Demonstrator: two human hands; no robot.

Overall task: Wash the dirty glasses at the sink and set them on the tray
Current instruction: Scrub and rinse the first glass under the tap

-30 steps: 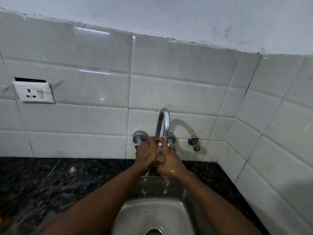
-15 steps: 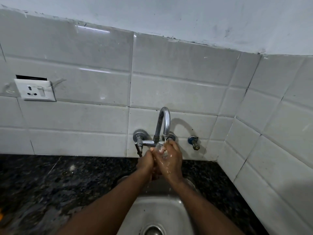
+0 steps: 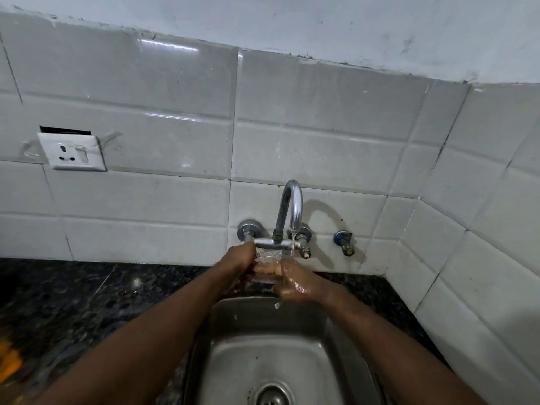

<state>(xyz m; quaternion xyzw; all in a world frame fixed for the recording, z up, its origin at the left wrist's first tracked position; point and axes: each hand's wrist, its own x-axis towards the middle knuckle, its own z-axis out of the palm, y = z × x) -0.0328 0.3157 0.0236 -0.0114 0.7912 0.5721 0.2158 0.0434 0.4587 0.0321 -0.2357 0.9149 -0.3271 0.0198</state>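
Observation:
A clear drinking glass (image 3: 268,260) lies on its side between my two hands, just under the chrome tap (image 3: 289,211). A thin stream of water falls from the spout onto my right hand and the glass. My left hand (image 3: 238,260) grips the glass's left end. My right hand (image 3: 292,283), wet and shiny, wraps around its right side with fingers across the front. Both hands hover above the back edge of the steel sink (image 3: 330,340). No tray is in view.
Dark speckled granite counter (image 3: 87,311) runs left of the sink. A white wall socket (image 3: 73,152) sits on the tiled wall at left. A small brass side valve (image 3: 344,244) sticks out right of the tap. An orange object (image 3: 8,363) shows blurred at the left edge.
The glass has turned from upright between my palms to lying sideways. My hands have dropped slightly and spread apart, uncovering the tap's crossbar. The camera tilted down a little.

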